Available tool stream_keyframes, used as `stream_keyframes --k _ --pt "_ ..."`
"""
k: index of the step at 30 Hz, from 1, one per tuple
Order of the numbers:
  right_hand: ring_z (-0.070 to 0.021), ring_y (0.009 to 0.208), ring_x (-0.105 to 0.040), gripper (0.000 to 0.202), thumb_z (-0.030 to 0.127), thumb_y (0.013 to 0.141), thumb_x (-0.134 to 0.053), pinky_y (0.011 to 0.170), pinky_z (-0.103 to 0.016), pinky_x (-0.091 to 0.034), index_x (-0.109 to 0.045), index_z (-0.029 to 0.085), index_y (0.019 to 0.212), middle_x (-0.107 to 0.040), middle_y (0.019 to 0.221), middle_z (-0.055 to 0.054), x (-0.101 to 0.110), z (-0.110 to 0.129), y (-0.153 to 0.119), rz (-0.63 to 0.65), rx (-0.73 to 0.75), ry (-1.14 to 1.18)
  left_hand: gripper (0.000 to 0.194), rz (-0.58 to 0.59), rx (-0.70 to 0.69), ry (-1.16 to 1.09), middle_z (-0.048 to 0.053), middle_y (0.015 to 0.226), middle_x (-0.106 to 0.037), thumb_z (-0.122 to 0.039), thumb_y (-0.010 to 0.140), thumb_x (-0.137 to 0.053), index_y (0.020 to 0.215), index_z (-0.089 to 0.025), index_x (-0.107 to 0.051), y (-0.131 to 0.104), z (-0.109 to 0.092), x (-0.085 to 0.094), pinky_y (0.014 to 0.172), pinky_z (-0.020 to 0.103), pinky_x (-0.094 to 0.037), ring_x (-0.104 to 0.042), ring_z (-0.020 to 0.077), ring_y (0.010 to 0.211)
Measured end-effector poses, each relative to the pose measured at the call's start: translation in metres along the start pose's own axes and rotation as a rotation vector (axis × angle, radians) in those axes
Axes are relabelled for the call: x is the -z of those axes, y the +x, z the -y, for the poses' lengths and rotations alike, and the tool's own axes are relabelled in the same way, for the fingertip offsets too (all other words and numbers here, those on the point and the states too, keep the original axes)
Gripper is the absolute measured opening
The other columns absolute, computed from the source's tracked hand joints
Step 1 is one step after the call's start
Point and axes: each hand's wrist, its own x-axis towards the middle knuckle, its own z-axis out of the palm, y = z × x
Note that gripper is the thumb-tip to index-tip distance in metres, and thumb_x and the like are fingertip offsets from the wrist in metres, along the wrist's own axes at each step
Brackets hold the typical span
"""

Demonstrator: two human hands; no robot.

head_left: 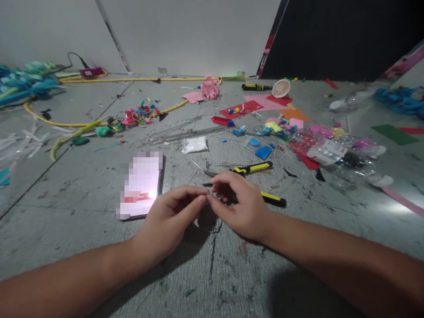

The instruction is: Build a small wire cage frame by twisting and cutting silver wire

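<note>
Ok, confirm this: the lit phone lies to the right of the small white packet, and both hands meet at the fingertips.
Wrong side: the head view shows the phone to the left of the small white packet. The rest stands: left hand and right hand meet.

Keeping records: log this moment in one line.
left hand: pinching thin strand | right hand: thumb at strand | scissors: partly behind right hand | phone: lit

Bent fingers of the left hand (165, 215) and right hand (243, 205) conceal most of a tiny item pinched at frame center, too small to identify. The right hand covers the middle of yellow-and-black scissors (253, 168). Pixelation masks the phone screen (142, 185), left of center. Both forearms and blue material (402, 101), upper right, run out of frame.
</note>
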Motion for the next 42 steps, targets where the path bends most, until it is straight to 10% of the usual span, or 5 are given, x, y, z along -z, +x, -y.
stream_keyframes --k 22,29,32,36,42 --pt "-0.0105 0.066 -0.056 0.018 0.017 0.102 -0.068 0.065 -0.027 -0.043 -0.059 0.021 0.086 -0.061 0.075 0.004 0.002 0.001 0.005 -0.164 -0.038 -0.109 0.005 -0.112 -0.109 0.141 0.0 0.087 -0.069 -0.027 0.099 -0.071 0.103 -0.024 -0.068 -0.004 0.006 0.002 0.064 0.028 -0.052 -0.064 0.0152 0.074" --pt "-0.0206 0.084 -0.06 0.012 0.01 0.088 -0.055 0.078 -0.036 -0.046 -0.064 0.018 0.092 -0.066 0.087 -0.005 0.005 -0.004 0.007 0.033 0.0 -0.268 0.038 -0.006 -0.635 1.006 0.019 0.137 -0.063 -0.01 0.095 -0.06 0.132 -0.018 -0.063 -0.009 0.001 0.012 0.105 0.053 -0.058 -0.064 0.0348 0.128" --pt "-0.0269 0.09 -0.056 0.009 0.016 0.079 -0.058 0.08 -0.043 -0.04 -0.065 0.018 0.086 -0.067 0.091 -0.01 0.012 0.001 0.009 0.274 0.074 -0.471 0.049 -0.052 -0.542 1.454 0.031 0.147 -0.059 -0.018 0.095 -0.062 0.144 -0.011 -0.064 -0.006 -0.007 0.015 0.1 0.069 -0.057 -0.061 0.0516 0.131" --pt "-0.0273 0.087 -0.052 0.004 0.022 0.08 -0.064 0.077 -0.043 -0.032 -0.066 0.019 0.081 -0.067 0.087 -0.01 0.02 0.012 0.01 0.492 0.179 -0.604 0.042 -0.034 -0.375 1.718 0.027 0.125 -0.072 -0.033 0.102 -0.058 0.135 -0.01 -0.07 -0.004 -0.017 0.016 0.085 0.063 -0.058 -0.071 0.0483 0.107" --pt "-0.0226 0.079 -0.05 0.015 0.02 0.091 -0.061 0.073 -0.041 -0.031 -0.064 0.019 0.076 -0.065 0.079 -0.006 0.023 -0.003 0.015 0.449 0.359 -0.551 0.03 0.002 -0.361 1.74 0.023 0.112 -0.074 -0.03 0.104 -0.051 0.11 -0.014 -0.075 -0.003 -0.019 0.015 0.08 0.056 -0.056 -0.073 0.0431 0.097"
